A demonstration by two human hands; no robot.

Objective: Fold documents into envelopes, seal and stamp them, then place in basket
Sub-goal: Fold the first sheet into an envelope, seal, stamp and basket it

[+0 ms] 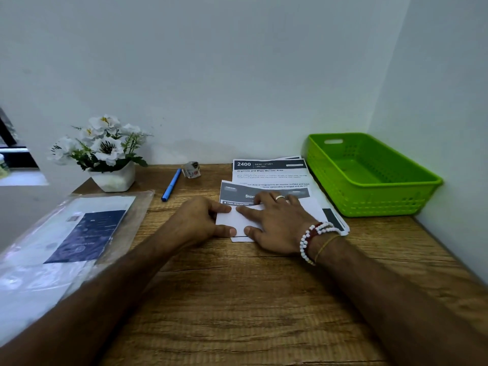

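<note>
Far left, lower half of frame: a clear plastic sleeve (pixel 79 233) lies on the wooden table (pixel 237 299) w/ white papers and a dark blue printed page inside, partly blurred. Above it, by the wall, a white pot (pixel 113 179) of white flowers. Right of the pot a blue pen (pixel 171 184) lies slanted. Just beside its top end sits a small grey object (pixel 192 169), too small to tell what it is. Centre of frame: L hand (pixel 195 220) holds the left end of the folded sheet (pixel 235 220), fingers bent, thumb tip on the near edge, forefinger at the far edge, paper btwn them. The folded sheet is white and lies flat on the table mid-frame, overlapping the near-left corner of a pile of printed pages (pixel 269 175). R hand (pixel 277 223) lies palm down on the sheet's right part, fingers straight and spread apart. Its forefinger points left across the paper, and its thumb on the near edge almost meets the L thumb. It wears a ring (pixel 280 197) on one finger, plus a white-and-red bead bracelet (pixel 314 239) and a thin thread at the wrist. The pile is fanned a bit, top page headed "2400", far end near the wall. Just right of the pile, in the corner where the two walls meet, stands a green basket (pixel 380 202) w/ slotted sides. Both forearms enter from the bottom edge.
</note>
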